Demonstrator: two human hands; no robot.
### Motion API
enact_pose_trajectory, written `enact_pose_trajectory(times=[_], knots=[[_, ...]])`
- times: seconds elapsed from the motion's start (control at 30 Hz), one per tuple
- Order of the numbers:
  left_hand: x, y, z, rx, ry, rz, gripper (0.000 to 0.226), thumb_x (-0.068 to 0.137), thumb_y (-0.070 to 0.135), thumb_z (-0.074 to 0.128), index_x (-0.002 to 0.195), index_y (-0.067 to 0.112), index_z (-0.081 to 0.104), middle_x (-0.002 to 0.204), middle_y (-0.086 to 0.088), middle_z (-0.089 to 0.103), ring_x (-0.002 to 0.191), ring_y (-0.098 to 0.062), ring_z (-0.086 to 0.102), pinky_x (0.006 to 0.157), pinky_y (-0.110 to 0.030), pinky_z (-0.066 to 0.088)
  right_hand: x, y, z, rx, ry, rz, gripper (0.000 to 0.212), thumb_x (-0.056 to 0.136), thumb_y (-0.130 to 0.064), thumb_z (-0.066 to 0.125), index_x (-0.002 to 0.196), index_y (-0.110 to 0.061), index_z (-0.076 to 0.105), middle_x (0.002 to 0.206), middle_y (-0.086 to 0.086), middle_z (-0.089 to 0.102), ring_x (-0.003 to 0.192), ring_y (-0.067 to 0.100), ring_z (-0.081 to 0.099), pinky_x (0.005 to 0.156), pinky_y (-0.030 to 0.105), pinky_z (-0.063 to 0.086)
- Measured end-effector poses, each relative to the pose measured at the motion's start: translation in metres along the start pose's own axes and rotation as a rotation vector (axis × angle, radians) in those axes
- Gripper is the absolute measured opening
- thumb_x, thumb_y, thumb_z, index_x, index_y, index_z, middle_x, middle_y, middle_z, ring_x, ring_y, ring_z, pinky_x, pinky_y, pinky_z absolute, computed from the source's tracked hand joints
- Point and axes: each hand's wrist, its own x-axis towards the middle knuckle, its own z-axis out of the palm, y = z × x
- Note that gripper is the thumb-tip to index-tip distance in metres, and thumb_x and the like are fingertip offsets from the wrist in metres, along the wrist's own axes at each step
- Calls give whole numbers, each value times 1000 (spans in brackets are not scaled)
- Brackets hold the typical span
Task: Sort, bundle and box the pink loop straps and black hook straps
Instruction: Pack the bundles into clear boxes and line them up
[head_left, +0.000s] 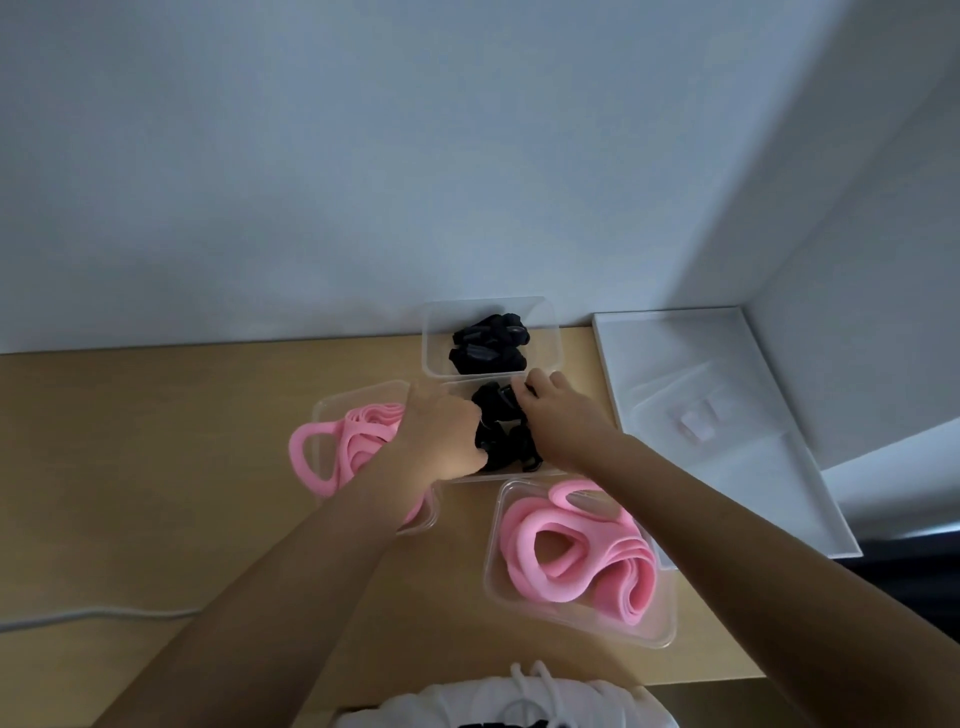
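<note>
**Both hands at the middle box of black straps**

Four clear boxes stand on the desk (156, 467), clustered toward its right half. The far box (545, 322) sits against the back edge and holds bundled black straps (488, 345). Just in front of it, touching or nearly so, is the middle box (519, 474), where the loose black hook straps (506, 436) lie in a dark tangle – both arms reach into it.

The left grip (441, 431) is at the left side of that tangle, its thumb against the black webbing. Its fingers are hidden behind the back of the hand, so I cannot tell whether they close on anything. The right grip (561, 415) comes in from the right, its fingertips (524, 389) curled over the far end of the black hook straps and, as far as the blur allows, pinching them.

The left box (332, 405) holds pink loop straps (337, 447), one loop spilling over its left wall. The left forearm crosses above this box. The near box (665, 636), toward the front edge, holds a second coil of pink straps (576, 551) – wide loops, piled loosely.

A white tray (810, 519) lies along the right edge up to the back right corner, with a small pale pink item (698, 423) under something clear. A white cable (104, 616) runs across the desk's left front part. At the front edge a white garment (467, 701) with drawstrings shows.
</note>
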Motion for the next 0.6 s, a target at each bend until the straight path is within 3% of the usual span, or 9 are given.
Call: enact_pose_trajectory(times=[0.1, 0.2, 0.33, 0.47, 0.53, 0.6], knots=[[0, 6, 2, -111, 168, -58, 37, 77, 35, 59, 107, 14, 51, 108, -1, 56, 99, -22, 52, 79, -30, 35, -5, -3, 3, -11, 11, -3, 70, 91, -12, 49, 148, -4, 8, 145, 13, 26, 124, 27, 35, 87, 31, 45], [1, 11, 9, -200, 147, 14, 57, 78, 31, 61, 128, 12, 43, 126, -3, 50, 114, -23, 47, 93, -30, 36, -6, -2, 3, -14, 31, -20, 68, 92, -14, 50, 148, -7, 12, 140, 13, 35, 120, 28, 44, 85, 34, 46], [-3, 14, 9, -245, 191, -5, 55, 79, 28, 59, 131, 14, 44, 126, -4, 49, 114, -24, 48, 92, -31, 37, -5, 4, 1, 136, 91, 10, 44, 91, -15, 47, 134, -13, 38, 127, 7, 49, 114, 26, 50, 78, 35, 44], [-1, 23, -2, -267, 222, -1, 48, 79, 25, 56, 126, 14, 50, 120, -5, 50, 105, -25, 52, 84, -33, 43, -14, 18, -2, 321, 133, -59, 42, 90, -14, 50, 132, -11, 47, 131, 8, 47, 119, 26, 45, 93, 38, 44], [2, 33, -8, -261, 236, 18, 45, 81, 25, 54, 125, 16, 51, 121, -3, 50, 108, -23, 50, 85, -38, 46, -21, 26, -2, 371, 177, -57, 38, 91, -12, 51, 128, -8, 51, 128, 10, 48, 117, 25, 46, 95, 34, 42], [6, 46, -13, -278, 267, 62, 43, 84, 25, 52, 127, 18, 50, 125, -1, 49, 114, -21, 47, 86, -33, 44, -31, 36, -2, 413, 220, -16, 35, 92, -13, 51, 126, -6, 52, 127, 9, 49, 117, 24, 46, 95, 31, 40]])
